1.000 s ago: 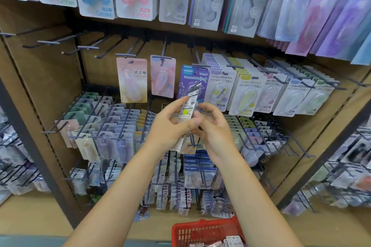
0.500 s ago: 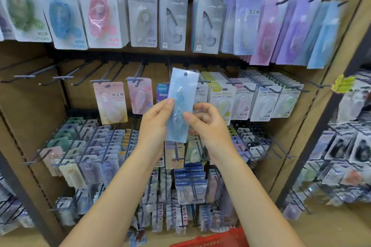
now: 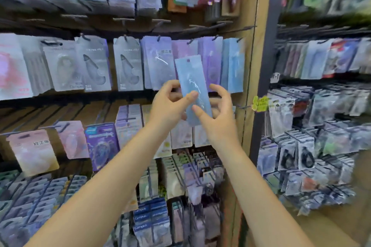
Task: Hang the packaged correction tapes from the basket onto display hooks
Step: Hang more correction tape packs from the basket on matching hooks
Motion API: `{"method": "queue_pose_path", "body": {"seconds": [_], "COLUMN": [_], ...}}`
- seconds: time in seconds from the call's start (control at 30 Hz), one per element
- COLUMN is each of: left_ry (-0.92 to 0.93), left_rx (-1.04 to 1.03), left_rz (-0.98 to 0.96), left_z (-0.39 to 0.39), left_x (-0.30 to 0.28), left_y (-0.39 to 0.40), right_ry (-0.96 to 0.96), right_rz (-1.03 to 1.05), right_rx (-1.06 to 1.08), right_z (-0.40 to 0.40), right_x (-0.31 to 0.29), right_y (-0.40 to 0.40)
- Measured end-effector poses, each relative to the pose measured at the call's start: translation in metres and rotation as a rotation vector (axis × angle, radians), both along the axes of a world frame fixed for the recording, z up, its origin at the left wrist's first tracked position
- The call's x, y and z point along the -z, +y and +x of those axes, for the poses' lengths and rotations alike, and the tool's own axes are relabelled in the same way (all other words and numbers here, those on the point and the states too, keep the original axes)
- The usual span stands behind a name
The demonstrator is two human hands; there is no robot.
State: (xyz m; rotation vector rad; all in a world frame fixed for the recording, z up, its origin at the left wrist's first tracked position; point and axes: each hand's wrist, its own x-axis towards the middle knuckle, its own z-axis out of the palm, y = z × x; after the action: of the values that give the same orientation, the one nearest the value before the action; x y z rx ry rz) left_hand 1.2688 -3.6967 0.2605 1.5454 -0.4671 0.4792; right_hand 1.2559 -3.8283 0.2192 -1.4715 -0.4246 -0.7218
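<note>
Pale blue packaged correction tape (image 3: 193, 90), centre of frame, slightly tilted, hang hole at top edge. Held in front of the middle row of hanging packs, not yet on any hook.

Grip: pinched by left hand (image 3: 168, 104), thumb across the front face, fingers behind. Pinched lower down by right hand (image 3: 217, 114), thumb on the lower front, other fingers spread loosely at the right edge.

Handling, judged: light; thin card with clear blister, fairly stiff but bendable; glossy film likely slippery. Best taken by the lower edges, leaving the hang hole free for the hook. Hole tab probably the weak point if forced.

Likely destination: light blue packs (image 3: 232, 64), right end of middle row, matching colour, just beyond the held pack; lavender packs (image 3: 210, 56) beside them.

Legible writing: "Campus" on dark blue boxes (image 3: 149, 216), lower centre. "Campus", faint, on grey pack (image 3: 64, 66), centre left. Chinese characters on pink-yellow pack (image 3: 33, 150), lower left. Remainder blurred, unreadable.

Also present: yellow-green tag (image 3: 260, 103) right of centre; wooden upright (image 3: 251, 46). Basket not in view.
</note>
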Motion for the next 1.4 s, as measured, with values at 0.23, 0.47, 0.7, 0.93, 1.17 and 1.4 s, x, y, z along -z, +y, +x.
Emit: {"method": "queue_pose_path", "body": {"seconds": [0.23, 0.47, 0.7, 0.93, 1.17, 1.4], "left_ry": [-0.138, -0.603, -0.588, -0.616, -0.631, -0.687], "left_rx": [-0.135, -0.587, -0.703, -0.655, -0.654, -0.688], "left_rz": [0.312, 1.029, 1.295, 1.312, 1.291, 1.378], "left_z": [0.033, 0.061, 0.082, 0.079, 0.084, 0.095], "left_x": [-0.037, -0.08, -0.092, -0.09, -0.087, -0.087], "left_y": [-0.062, -0.08, -0.072, -0.066, -0.065, -0.059], "right_ry": [-0.007, -0.003, 0.002, 0.004, 0.05, 0.082], "right_rz": [-0.166, -0.153, -0.217, -0.33, -0.489, -0.506], "right_rx": [0.239, 0.316, 0.338, 0.358, 0.39, 0.387], "right_z": [0.034, 0.06, 0.07, 0.082, 0.097, 0.123], "right_x": [-0.022, -0.047, -0.055, -0.06, -0.069, -0.071], "right_y": [-0.071, -0.117, -0.126, -0.126, -0.121, -0.112]}}
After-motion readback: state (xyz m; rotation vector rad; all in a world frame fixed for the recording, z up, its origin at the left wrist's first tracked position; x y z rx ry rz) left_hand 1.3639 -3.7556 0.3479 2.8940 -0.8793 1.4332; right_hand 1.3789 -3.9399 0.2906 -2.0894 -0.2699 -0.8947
